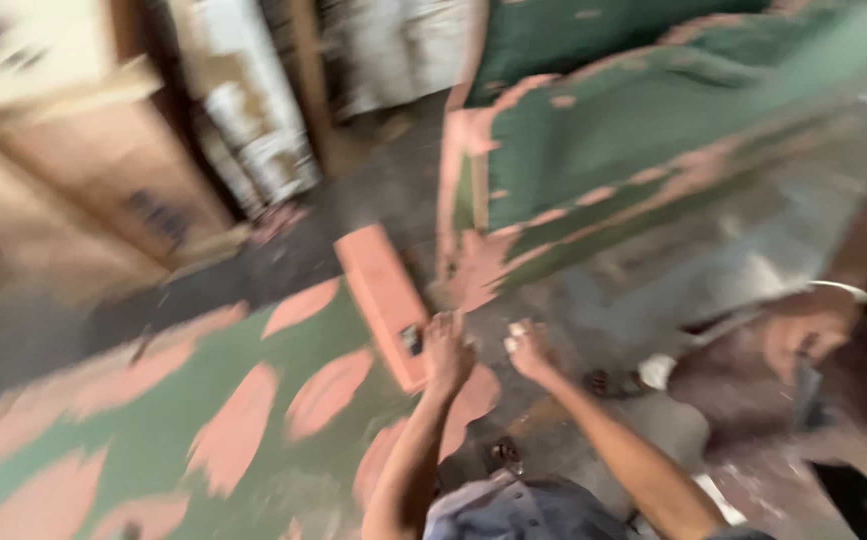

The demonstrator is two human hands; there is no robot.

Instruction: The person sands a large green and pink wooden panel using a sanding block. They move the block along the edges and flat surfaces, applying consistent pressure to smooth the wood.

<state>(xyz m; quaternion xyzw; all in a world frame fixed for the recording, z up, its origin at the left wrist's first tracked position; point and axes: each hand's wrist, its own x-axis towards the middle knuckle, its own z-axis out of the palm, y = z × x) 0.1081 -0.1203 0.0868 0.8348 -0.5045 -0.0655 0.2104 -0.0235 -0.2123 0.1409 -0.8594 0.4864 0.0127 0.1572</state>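
Heavy blur: left hand (446, 352) touches the orange block (385, 303) on the green panel's (143, 440) edge; right hand (530, 350) pinches something white, grip unclear.

Two green panels: one (153, 430) left of the orange block (383, 300), one (633, 130) to its right. One orange block. Two cardboard boxes (113, 170) left of it.

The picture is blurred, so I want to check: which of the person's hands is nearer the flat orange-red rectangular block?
Left. The left hand is at the flat orange-red rectangular block's lower end, seemingly touching it; the right hand is off to its right, apart from it.
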